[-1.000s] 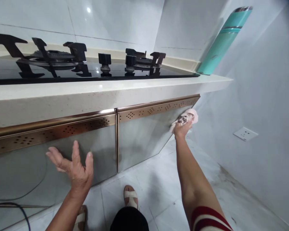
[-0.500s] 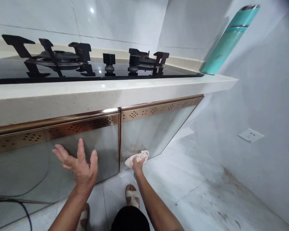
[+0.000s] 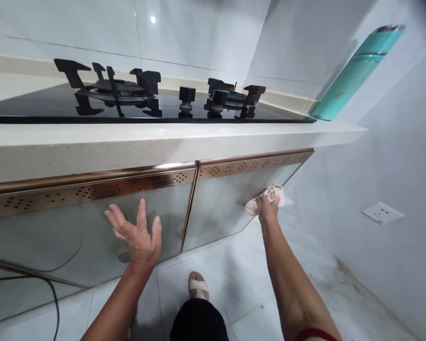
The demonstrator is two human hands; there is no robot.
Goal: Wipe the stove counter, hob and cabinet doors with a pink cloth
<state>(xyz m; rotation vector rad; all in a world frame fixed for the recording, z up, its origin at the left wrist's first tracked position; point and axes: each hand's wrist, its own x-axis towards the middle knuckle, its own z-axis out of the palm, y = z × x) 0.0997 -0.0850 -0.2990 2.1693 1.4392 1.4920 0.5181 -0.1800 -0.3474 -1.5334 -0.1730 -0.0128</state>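
Observation:
My right hand (image 3: 269,208) grips a pale pinkish cloth (image 3: 272,192) and presses it against the right cabinet door (image 3: 220,208), close to that door's right edge. Part of the fingers is covered by the cloth. My left hand (image 3: 138,234) is empty, its fingers spread, in front of the left cabinet door (image 3: 74,232). Whether its fingertips touch the panel I cannot tell. Both doors have greyish glass-like panels and copper-coloured frames with a perforated strip along the top.
Above the doors runs a pale countertop (image 3: 163,147) with a black gas stove (image 3: 138,111). A turquoise flask (image 3: 355,76) stands at its right end. A black cable (image 3: 55,298) hangs at lower left. A wall socket (image 3: 382,213) is on the right, above stained floor tiles (image 3: 362,293).
My right hand has carried the cloth from the lower left of the right door up and across to its right edge. My left hand stays spread; the view has shifted slightly.

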